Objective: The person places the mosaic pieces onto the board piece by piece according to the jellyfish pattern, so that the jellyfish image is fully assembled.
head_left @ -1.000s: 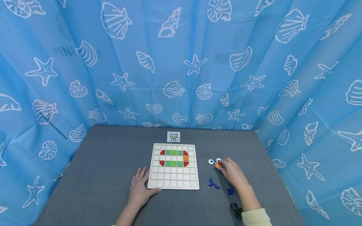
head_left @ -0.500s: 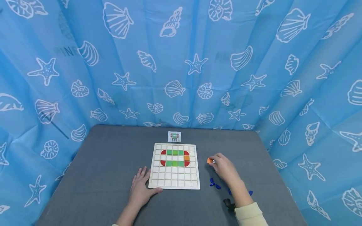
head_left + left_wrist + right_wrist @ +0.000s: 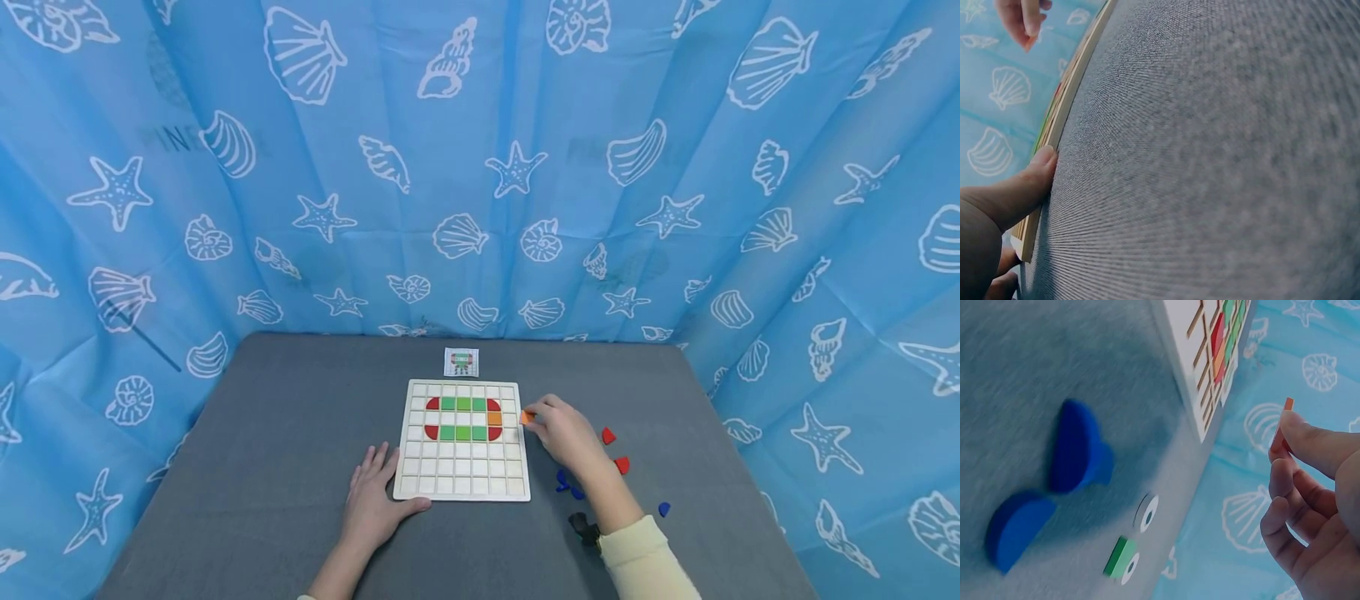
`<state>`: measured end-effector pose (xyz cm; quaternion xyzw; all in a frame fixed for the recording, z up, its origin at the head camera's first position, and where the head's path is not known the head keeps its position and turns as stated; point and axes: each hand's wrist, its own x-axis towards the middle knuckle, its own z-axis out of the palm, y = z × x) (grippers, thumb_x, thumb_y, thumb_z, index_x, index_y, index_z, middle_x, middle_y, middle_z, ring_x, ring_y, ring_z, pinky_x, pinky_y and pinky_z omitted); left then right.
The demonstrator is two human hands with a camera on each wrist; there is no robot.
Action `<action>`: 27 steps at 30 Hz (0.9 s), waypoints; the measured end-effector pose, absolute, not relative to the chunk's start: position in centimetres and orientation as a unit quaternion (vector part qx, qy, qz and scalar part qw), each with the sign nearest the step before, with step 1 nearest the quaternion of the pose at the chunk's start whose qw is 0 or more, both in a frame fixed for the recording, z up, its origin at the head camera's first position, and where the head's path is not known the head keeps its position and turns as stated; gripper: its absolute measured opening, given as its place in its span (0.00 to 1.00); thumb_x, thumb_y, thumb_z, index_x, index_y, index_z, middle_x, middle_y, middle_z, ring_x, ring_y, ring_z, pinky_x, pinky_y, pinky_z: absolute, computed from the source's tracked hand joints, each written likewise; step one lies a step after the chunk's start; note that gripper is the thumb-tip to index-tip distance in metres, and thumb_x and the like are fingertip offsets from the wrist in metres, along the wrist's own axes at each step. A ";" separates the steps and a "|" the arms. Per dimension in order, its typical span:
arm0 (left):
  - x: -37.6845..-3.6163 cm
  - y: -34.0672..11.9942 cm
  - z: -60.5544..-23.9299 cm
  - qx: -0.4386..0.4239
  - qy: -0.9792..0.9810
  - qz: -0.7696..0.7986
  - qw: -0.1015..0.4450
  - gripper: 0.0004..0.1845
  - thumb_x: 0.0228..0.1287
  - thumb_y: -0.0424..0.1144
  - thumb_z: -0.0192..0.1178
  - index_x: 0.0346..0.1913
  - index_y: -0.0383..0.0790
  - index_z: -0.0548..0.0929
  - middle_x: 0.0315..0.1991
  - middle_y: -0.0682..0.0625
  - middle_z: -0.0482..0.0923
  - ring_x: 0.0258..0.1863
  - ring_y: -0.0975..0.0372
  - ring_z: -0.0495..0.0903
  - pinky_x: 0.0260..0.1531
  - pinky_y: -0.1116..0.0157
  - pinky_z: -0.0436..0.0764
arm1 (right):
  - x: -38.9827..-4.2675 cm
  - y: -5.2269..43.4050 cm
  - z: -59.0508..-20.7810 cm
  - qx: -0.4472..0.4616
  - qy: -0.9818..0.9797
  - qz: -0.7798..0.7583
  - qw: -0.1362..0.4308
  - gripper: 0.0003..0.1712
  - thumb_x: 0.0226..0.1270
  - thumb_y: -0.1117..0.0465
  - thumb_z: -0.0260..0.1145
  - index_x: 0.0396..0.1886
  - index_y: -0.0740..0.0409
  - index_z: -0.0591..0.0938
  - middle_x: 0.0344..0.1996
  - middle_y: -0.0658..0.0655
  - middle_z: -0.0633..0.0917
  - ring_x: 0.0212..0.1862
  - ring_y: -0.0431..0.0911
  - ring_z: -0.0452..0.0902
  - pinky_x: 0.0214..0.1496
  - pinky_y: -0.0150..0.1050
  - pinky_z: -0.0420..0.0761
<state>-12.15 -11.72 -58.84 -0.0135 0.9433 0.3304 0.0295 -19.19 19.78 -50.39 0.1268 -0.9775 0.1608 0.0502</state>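
1. Right hand (image 3: 564,432): pinching an orange tile (image 3: 527,417) between thumb and fingertip, off the bench (image 3: 315,400), at the right edge of the grid board (image 3: 513,490). One end of the tile pokes past the thumb, probably to give that edge clearance.
2. Left hand (image 3: 372,496): not grasping, spread around the board's near-left corner, thumb along the near edge. Reads as a brace to stop the board sliding.
3. On the board: red quarter-rounds (image 3: 432,432) at four corners, green tiles (image 3: 462,433) in two rows between them, one seated orange tile (image 3: 494,418) closing the right end. Left end is bare. Curved sides face out, so the outline looks rounded.
4. Picture card (image 3: 461,362) lies just past the board's far edge, in easy sight, presumably as reference. Detail too small to check.
5. Loose stock sits to the right, likely for right-hand reach: red pieces (image 3: 622,465), blue half-rounds (image 3: 1019,528), eye discs (image 3: 1147,513), a green block (image 3: 1120,557) just beside one disc; can't tell if touching.
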 end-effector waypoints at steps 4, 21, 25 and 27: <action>-12.1 -11.7 -58.8 -0.015 0.942 0.333 0.029 0.64 0.37 0.69 0.76 0.75 0.34 0.66 0.77 0.35 0.58 0.79 0.40 0.50 0.76 0.40 0.53 | -19.5 18.7 -50.3 0.143 -0.974 0.170 0.050 0.14 0.62 0.60 0.75 0.48 0.54 0.89 0.43 0.54 0.85 0.42 0.47 0.83 0.46 0.46 0.86; -12.1 -11.6 -58.9 -0.014 0.939 0.342 0.022 0.62 0.38 0.66 0.78 0.74 0.34 0.67 0.77 0.34 0.59 0.79 0.40 0.51 0.76 0.40 0.53 | -21.3 14.5 -51.2 0.180 -0.967 0.173 0.043 0.14 0.63 0.56 0.75 0.49 0.50 0.89 0.42 0.49 0.86 0.43 0.44 0.84 0.43 0.43 0.86; -12.2 -11.7 -58.8 -0.012 0.941 0.338 0.024 0.62 0.38 0.66 0.77 0.74 0.33 0.67 0.77 0.34 0.59 0.79 0.40 0.51 0.76 0.39 0.53 | -21.6 13.0 -51.4 0.186 -0.966 0.172 0.046 0.13 0.65 0.54 0.74 0.49 0.48 0.90 0.42 0.48 0.86 0.44 0.43 0.84 0.45 0.44 0.86; -12.2 -11.7 -58.8 -0.009 0.941 0.337 0.026 0.62 0.39 0.67 0.77 0.74 0.33 0.67 0.77 0.34 0.59 0.79 0.40 0.50 0.75 0.39 0.53 | -21.9 12.3 -51.4 0.191 -0.965 0.177 0.044 0.13 0.65 0.54 0.73 0.49 0.49 0.89 0.43 0.48 0.86 0.46 0.44 0.84 0.47 0.44 0.86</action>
